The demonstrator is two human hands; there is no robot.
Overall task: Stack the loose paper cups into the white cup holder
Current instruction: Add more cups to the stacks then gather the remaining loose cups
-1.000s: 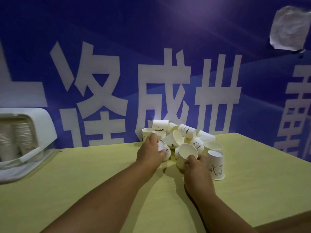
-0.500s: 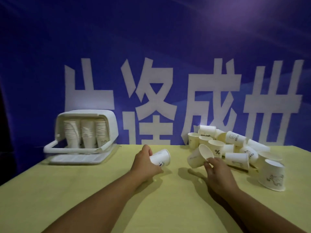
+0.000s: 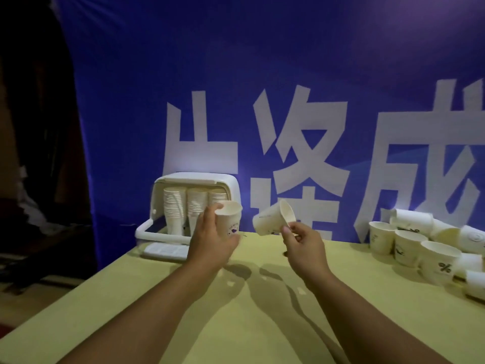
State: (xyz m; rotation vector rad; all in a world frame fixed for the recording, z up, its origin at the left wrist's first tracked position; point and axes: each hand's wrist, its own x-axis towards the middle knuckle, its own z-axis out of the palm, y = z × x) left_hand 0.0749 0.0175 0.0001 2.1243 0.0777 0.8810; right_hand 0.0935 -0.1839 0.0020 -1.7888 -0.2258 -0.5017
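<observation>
Event stall: printed blue banner (image 3: 288, 74) behind a yellow-covered table (image 3: 236, 327).

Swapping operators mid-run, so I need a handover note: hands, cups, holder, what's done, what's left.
Left hand: grips an upright cup, raised just in front of the holder.
Right hand: pinches a tilted cup by its rim, in the air to the holder's right.
Holder: far left of the table, open towards us, with three stacks inside.
Pile: loose cups at the table's far right, some upright, some lying on their sides.
Done: the three stacks are in the holder.
Left: put in the two held cups, then clear the pile.
</observation>
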